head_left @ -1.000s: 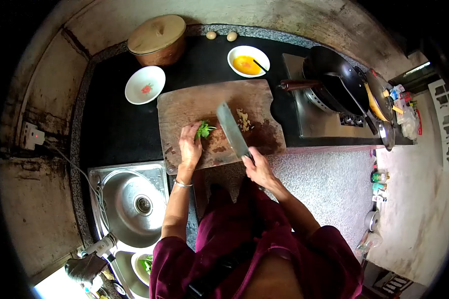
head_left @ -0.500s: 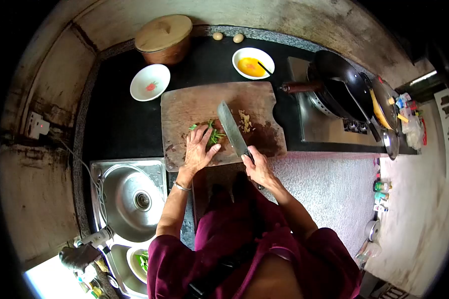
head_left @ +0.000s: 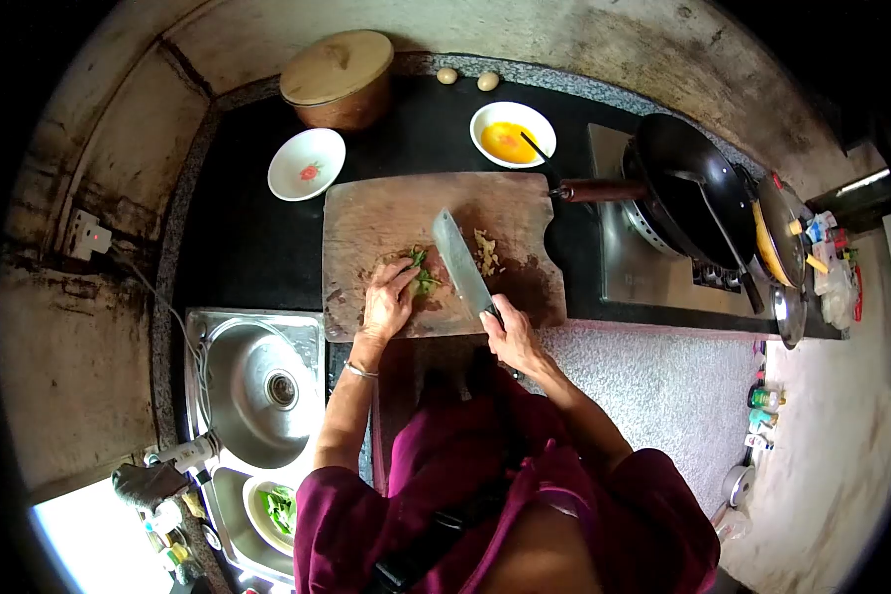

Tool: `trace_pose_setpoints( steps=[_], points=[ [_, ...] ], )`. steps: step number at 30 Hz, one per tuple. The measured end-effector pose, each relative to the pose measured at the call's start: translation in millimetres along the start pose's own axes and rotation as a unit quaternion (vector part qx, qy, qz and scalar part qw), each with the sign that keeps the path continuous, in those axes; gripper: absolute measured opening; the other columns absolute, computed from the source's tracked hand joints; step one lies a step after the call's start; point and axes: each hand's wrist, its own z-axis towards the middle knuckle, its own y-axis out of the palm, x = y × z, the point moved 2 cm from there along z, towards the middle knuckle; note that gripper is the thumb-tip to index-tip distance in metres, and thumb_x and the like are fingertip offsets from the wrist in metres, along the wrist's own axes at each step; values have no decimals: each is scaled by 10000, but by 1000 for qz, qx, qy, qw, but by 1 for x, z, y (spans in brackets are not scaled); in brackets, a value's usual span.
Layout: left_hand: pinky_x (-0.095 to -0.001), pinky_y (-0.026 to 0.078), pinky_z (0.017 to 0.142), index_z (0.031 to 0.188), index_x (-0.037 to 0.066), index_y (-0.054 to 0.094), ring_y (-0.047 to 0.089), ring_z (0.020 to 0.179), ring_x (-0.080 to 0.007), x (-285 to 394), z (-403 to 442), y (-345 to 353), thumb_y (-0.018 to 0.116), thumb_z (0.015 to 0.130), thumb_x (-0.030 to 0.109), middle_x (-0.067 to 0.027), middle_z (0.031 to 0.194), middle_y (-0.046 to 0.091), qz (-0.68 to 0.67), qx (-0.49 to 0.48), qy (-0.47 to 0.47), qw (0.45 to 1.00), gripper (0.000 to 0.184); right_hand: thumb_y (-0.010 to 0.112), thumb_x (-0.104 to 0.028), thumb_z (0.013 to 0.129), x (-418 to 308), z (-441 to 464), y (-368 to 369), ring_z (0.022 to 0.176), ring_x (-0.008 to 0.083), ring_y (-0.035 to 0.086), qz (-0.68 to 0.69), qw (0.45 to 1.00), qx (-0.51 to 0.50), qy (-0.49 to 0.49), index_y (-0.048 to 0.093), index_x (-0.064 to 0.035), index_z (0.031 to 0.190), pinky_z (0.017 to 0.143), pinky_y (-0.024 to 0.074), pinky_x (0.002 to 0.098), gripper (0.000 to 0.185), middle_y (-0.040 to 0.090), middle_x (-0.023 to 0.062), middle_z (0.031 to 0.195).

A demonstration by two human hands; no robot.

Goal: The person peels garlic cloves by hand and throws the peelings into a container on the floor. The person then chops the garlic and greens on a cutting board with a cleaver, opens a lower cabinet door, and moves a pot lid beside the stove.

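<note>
A wooden cutting board point(head_left: 361, 223) lies on the black counter in front of me. My right hand point(head_left: 513, 335) is wrapped round the handle of a kitchen knife point(head_left: 457, 259), whose broad blade points away from me, over the board. Left of the blade is a small bunch of cut green leaves point(head_left: 427, 282). My left hand point(head_left: 388, 297) is closed with its fingers bunched against the left side of those greens, apart from the blade. Just right of the blade sits a small pile of chopped garlic-like bits point(head_left: 485, 252).
Behind the board stand a lidded pot point(head_left: 337, 74), a white bowl point(head_left: 292, 163), a bowl of beaten egg point(head_left: 515, 117) and two eggs point(head_left: 467, 78). A wok point(head_left: 688, 158) rests on the stove point(head_left: 629, 282) at right. A sink point(head_left: 233, 396) is at left, with greens in a bowl point(head_left: 257, 505) nearer me.
My left hand's fingers have drawn together from a spread pose over the greens. The knife has shifted only slightly. The whole view has moved a little.
</note>
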Motion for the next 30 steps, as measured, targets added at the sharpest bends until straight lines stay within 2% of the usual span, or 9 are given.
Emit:
trace_pose_setpoints(
  steps=[5,8,10,14,15,22,26,28,30],
  points=[
    [-377,445,834,937,10,639,540,940,-327,3,-2,11,609,773,98,-133,1019,601,-18,40,-49,998,188,539,-79,842,-12,1,-16,561,324,514,-15,999,-36,0,446,-4,930,527,399,381,148,495,179,647],
    [-362,450,825,955,16,638,553,948,-302,0,-1,17,622,767,64,-117,1003,617,-26,66,-37,997,194,527,-74,849,-26,8,-10,565,312,502,-36,997,-38,-63,447,-10,912,538,400,381,120,493,175,652],
    [-360,457,815,963,26,632,563,931,-294,2,2,14,641,730,22,-119,984,625,-22,65,-29,997,234,530,-101,852,-27,15,-2,536,330,471,-56,990,-13,-128,438,-26,903,517,387,394,129,481,171,658],
    [-358,451,823,961,26,613,559,927,-301,-4,1,16,646,718,43,-108,1043,598,-25,73,-72,994,247,515,-72,844,-32,26,8,583,386,517,-148,978,-70,-132,419,-22,942,518,403,435,146,500,210,679],
    [-362,447,826,962,28,613,550,926,-306,-3,2,15,645,720,52,-105,1045,595,-3,62,-54,997,245,509,-85,845,-33,28,9,615,399,544,-180,967,-57,-173,411,-23,943,518,424,460,152,510,211,681],
    [-385,436,801,910,12,607,532,905,-325,-5,5,15,636,726,52,-143,950,598,-15,68,1,998,190,530,-144,846,-45,27,5,590,390,568,-305,929,-109,-181,415,-29,934,495,454,473,185,537,210,734],
    [-409,438,788,852,1,605,532,890,-350,-7,6,17,642,710,23,-160,891,598,-34,55,-15,998,149,483,-61,835,-23,48,29,548,290,592,-367,903,-162,-154,424,53,954,428,480,360,175,543,230,747],
    [-408,441,792,864,6,612,538,886,-348,-6,4,14,647,704,23,-151,894,604,-24,46,-11,999,165,484,-56,838,-23,61,43,546,271,583,-382,871,-68,-301,422,31,915,447,486,336,132,537,221,753],
    [-399,448,791,879,12,616,548,892,-339,-3,8,11,647,707,20,-145,912,609,-26,66,13,997,174,478,-70,856,-23,75,46,526,253,555,-357,892,-76,-269,411,17,891,451,467,342,115,529,211,722]
  ],
)
